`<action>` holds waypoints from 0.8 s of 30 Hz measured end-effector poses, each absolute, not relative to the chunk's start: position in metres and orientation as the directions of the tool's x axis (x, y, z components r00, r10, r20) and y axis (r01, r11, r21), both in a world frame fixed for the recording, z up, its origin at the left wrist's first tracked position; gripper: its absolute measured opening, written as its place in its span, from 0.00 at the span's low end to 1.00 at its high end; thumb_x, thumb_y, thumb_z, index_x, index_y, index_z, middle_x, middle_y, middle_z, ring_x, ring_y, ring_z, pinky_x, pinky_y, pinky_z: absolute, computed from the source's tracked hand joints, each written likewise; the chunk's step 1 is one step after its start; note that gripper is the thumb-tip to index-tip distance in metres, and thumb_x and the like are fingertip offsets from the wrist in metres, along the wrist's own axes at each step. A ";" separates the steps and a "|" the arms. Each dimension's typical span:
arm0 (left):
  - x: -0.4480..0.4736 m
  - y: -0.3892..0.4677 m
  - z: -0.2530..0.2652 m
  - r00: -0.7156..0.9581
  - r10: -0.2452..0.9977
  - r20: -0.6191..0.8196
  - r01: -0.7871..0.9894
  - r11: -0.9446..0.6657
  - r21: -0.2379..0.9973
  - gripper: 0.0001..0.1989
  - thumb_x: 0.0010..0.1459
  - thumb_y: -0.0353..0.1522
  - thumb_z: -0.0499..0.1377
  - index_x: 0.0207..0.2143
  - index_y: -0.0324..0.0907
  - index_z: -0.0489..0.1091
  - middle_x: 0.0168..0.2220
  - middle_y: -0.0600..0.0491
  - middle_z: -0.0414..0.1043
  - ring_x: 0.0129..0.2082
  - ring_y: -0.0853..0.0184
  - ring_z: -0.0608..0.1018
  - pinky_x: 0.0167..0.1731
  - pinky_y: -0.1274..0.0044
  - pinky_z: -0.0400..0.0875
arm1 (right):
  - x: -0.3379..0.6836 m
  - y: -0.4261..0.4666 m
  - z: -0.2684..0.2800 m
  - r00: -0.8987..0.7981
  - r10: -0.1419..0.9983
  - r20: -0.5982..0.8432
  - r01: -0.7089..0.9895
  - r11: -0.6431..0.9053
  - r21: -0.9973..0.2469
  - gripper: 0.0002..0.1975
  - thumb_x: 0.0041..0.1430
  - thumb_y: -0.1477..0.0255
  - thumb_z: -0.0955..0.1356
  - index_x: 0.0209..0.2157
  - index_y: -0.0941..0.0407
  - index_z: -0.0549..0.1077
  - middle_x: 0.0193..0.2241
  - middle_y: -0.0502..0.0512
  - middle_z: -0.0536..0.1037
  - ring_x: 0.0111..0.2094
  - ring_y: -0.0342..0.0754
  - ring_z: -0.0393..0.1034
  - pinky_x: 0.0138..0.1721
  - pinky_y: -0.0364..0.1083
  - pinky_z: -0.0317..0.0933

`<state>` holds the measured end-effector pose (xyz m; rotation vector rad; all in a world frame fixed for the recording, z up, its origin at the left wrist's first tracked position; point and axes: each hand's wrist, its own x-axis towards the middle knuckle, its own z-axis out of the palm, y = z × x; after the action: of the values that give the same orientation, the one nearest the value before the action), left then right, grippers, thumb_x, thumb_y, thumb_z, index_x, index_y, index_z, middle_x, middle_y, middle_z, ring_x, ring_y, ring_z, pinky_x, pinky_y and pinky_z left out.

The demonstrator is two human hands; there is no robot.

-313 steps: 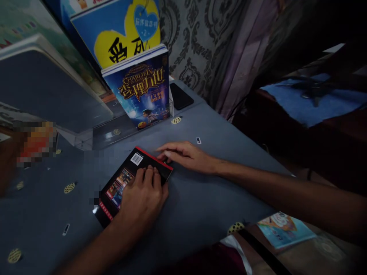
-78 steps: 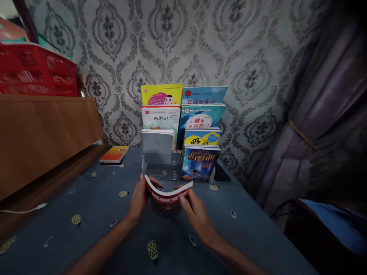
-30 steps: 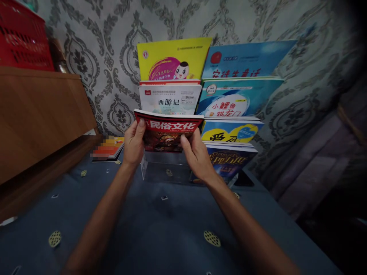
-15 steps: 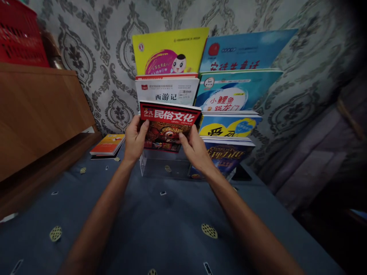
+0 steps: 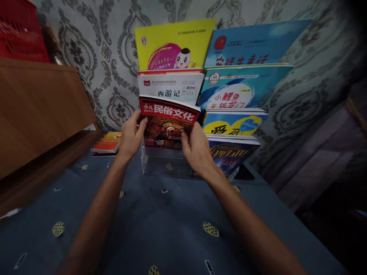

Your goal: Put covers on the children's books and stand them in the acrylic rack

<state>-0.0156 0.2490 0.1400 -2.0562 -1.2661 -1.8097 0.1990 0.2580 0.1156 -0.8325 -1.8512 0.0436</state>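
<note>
Between my two hands is a red and dark book (image 5: 164,128) with white Chinese lettering, its top edge slightly bowed. My left hand (image 5: 132,133) grips its left edge, thumb on the cover; my right hand (image 5: 197,145) grips its right edge the same way. Fingers behind the book are hidden. It stands at the left column of a clear tiered book rack (image 5: 149,162), in front of a white book (image 5: 169,86) and a yellow book (image 5: 174,42). Right of it stand a dark blue book (image 5: 229,152), a yellow-and-blue book (image 5: 233,122), a teal book (image 5: 249,86) and a blue book (image 5: 258,42).
Orange books (image 5: 107,143) lie at the left on the dark blue patterned cloth (image 5: 160,225). A wooden cabinet (image 5: 43,110) with a red basket (image 5: 23,34) on top stands at far left. A black flat object (image 5: 244,172) lies right of the rack. Patterned wallpaper (image 5: 114,76) is behind.
The view has shifted slightly, so the rack and its books appear a little higher and larger. Both hands keep hold of the red book, whose top edge now looks more bowed.
</note>
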 end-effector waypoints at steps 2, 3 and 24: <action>-0.020 0.253 0.138 -0.069 0.507 0.859 0.655 -0.627 0.422 0.12 0.65 0.40 0.55 0.38 0.42 0.73 0.33 0.52 0.75 0.34 0.63 0.74 0.40 0.74 0.67 | 0.197 0.257 0.116 -0.211 0.552 0.806 0.524 0.760 -0.383 0.16 0.67 0.70 0.57 0.54 0.57 0.64 0.47 0.66 0.72 0.49 0.60 0.67 0.53 0.63 0.63; -0.022 0.255 0.137 -0.061 0.516 0.854 0.662 -0.620 0.422 0.12 0.65 0.40 0.55 0.37 0.42 0.73 0.33 0.52 0.75 0.34 0.63 0.74 0.40 0.74 0.67 | 0.197 0.256 0.116 -0.219 0.549 0.807 0.521 0.765 -0.379 0.18 0.67 0.71 0.57 0.55 0.58 0.63 0.48 0.67 0.72 0.51 0.60 0.67 0.54 0.63 0.62; -0.012 0.245 0.133 -0.144 0.626 0.767 0.897 -0.244 0.368 0.07 0.63 0.33 0.56 0.42 0.41 0.65 0.35 0.46 0.75 0.42 0.52 0.79 0.49 0.63 0.68 | 0.201 0.267 0.107 -0.288 0.775 0.563 0.699 0.572 -0.430 0.22 0.67 0.65 0.59 0.55 0.65 0.66 0.33 0.68 0.79 0.33 0.63 0.76 0.40 0.61 0.67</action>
<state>-0.0125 0.2450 0.1332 -1.8357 -1.7190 -1.3372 0.2007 0.2667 0.1069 -1.1745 -2.0451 0.1274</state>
